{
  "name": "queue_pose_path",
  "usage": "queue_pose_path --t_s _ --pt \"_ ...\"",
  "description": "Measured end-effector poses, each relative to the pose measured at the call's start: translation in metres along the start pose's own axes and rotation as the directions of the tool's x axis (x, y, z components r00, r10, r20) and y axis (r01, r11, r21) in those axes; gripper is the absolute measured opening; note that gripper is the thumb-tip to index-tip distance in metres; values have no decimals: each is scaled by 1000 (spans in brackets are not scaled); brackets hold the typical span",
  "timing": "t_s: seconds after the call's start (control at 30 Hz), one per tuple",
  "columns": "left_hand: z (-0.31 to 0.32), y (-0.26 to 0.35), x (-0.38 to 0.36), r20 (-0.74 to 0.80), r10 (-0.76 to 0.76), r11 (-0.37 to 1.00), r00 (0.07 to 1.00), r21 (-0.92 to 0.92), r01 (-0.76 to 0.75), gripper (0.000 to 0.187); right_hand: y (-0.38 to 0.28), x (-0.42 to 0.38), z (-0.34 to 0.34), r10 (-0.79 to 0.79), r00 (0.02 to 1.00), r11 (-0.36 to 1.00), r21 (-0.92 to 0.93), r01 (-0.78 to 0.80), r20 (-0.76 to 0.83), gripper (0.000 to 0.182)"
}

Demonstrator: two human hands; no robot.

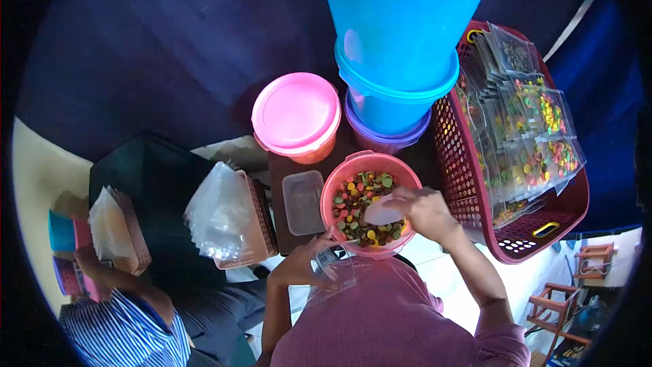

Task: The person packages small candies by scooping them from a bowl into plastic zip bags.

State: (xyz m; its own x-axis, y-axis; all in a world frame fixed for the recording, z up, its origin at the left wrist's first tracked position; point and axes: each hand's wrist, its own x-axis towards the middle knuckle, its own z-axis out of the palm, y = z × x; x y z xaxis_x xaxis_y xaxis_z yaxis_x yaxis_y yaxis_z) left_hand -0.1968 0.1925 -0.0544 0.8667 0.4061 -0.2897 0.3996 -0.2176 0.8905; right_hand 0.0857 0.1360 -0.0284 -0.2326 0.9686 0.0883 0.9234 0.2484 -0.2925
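Observation:
A pink tub of small multicoloured discs stands in front of my body. My right hand is closed on a pale, translucent scoop, which lies among the discs inside the tub. At the tub's near left edge, my left hand is closed on a clear plastic bag. A clear, ringed, cup-like piece shows at the bag's mouth, partly covered by my fingers. Left of the tub sits a clear rectangular container.
A pink-lidded tub and stacked blue tubs stand behind. On the right, a maroon basket holds filled bags. Clear bags fill a basket on the left. A person in a striped shirt sits at far left.

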Motion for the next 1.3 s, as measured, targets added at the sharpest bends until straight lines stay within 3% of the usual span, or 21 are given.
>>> queue_pose_path --t_s 0.07,0.17,0.2,0.3,0.37,0.4,0.47,0.57,0.67,0.7,0.73,0.8,0.83,0.9,0.93,1.0,1.1,1.13,1.2,1.27,1.3 --pt "4 -1 0 -31 -24 1000 999 -2 24 90 -2 -10 -22 115 982 984 -150 -92 149 27" --pt "8 9 0 -116 -68 995 991 -75 59 90 -9 -15 -8 69 943 971 -239 11 325 27" --pt "10 11 -1 -151 -96 991 984 -109 80 91 -13 -14 6 30 969 942 -330 54 246 28" --pt "11 15 -1 -160 -101 987 982 -136 80 94 -16 7 27 -57 930 956 -248 155 363 30" --pt "12 16 -1 -178 -114 989 977 -118 94 96 -12 19 33 28 891 975 -209 76 453 33" --pt "13 16 -1 -180 -112 992 977 -85 98 102 -5 23 34 21 890 975 -206 82 455 33" --pt "16 12 -2 -181 -117 992 976 -56 109 108 14 28 32 40 977 988 -157 -7 211 21" --pt "14 9 -2 -160 -88 986 983 -156 63 85 21 41 26 38 998 985 -171 -29 45 15" --pt "10 13 -2 -130 -86 993 988 -87 75 95 17 40 76 220 957 957 -231 -175 190 17" --pt "10 12 -1 -127 -85 994 988 -86 74 95 7 34 79 172 973 950 -289 -122 154 18" --pt "10 10 0 -125 -52 997 991 -58 45 95 1 30 80 84 995 979 -181 -91 -48 19" --pt "9 6 -1 -120 -27 999 992 -30 23 95 -2 17 58 58 998 997 -59 -57 17 19" --pt "7 5 -1 -96 -2 998 995 -63 -4 94 4 13 62 110 980 992 -86 -97 164 21" --pt "1 4 1 -63 33 995 997 -92 -39 94 5 9 45 181 954 978 -150 -147 240 29" --pt "-2 5 1 3 14 999 1000 -51 -14 105 3 10 34 246 916 959 -216 -183 316 37" --pt "-7 3 3 76 -8 1000 997 -11 9 117 7 17 32 314 906 942 -216 -258 286 35" --pt "-11 -1 6 145 41 994 989 94 -55 120 14 25 59 254 966 956 -144 -257 -37 33" --pt "-13 1 6 165 5 997 986 71 -17 119 6 30 64 262 964 954 -142 -264 -37 33" --pt "-12 2 6 187 -31 999 982 45 23 118 -8 34 71 394 853 914 -246 -323 343 29" --pt "-11 1 4 120 17 1000 993 15 -18 116 -9 22 77 384 891 922 -154 -356 242 24" --pt "-11 -1 4 114 14 1000 993 10 -16 116 -13 19 71 277 933 956 -167 -243 230 21"
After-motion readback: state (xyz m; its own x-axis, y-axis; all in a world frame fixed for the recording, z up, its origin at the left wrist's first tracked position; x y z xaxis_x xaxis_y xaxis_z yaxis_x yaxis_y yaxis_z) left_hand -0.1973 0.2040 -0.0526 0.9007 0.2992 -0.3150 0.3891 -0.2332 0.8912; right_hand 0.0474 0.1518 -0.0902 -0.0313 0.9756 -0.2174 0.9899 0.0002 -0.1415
